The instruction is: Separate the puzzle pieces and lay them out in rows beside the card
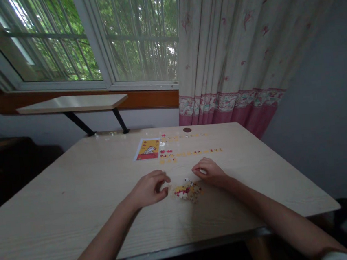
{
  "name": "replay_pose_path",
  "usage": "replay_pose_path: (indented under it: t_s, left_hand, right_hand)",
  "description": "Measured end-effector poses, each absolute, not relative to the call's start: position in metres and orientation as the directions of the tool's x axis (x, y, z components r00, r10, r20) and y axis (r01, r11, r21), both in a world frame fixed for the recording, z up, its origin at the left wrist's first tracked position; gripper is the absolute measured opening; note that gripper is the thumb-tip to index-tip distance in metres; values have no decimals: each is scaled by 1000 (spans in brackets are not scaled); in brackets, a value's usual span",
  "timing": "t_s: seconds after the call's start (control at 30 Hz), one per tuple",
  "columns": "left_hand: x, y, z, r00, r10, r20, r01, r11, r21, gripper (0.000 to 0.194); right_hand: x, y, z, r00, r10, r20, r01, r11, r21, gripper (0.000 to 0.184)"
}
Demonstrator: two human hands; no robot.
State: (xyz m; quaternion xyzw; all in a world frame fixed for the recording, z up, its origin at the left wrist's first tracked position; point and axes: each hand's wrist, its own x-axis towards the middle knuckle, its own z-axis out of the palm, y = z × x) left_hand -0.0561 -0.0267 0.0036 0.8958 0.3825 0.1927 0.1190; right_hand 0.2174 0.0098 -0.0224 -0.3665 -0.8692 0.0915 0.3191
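Flanking heaped puzzle pieces [185, 191], left hand [151, 188], right hand [208, 171]

Ahead of you: white-framed sliding window [94, 35], thin upright bars [144, 34] outside. Right of it you've got a cream floral curtain with pink hem [230, 51]. Left: pale flat shelf [75, 103] on slanted black legs [78, 123]. Dark round disc [187, 130] near your table's [61, 210] far edge; can't tell if loose.

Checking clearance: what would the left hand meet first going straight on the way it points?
For the left hand, probably the pile of jigsaw pieces; hand height over the tabletop is unclear.
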Motion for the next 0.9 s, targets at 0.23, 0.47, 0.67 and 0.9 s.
replay_pose_path:
  t_s: [0.23,0.47,0.67,0.9]
  left_hand:
    - [-57,-25,2,626,748,221,645,-656,391,14]
    - [-56,-24,6,642,734,222,604,-662,443,5]
    - [-52,-26,5,519,735,435,613,-676,410,5]
    - [-36,-32,-4,674,558,484,633,-774,12,22]
  right_hand:
    - [205,9,-22,-570,646,507,568,756,-325,16]
    - [212,7,-21,-568,654,500,569,751,-335,18]
    - [200,-2,-18,-583,634,508,547,769,-330,17]
    - [182,-17,-18,-578,605,547,486,794,-365,14]
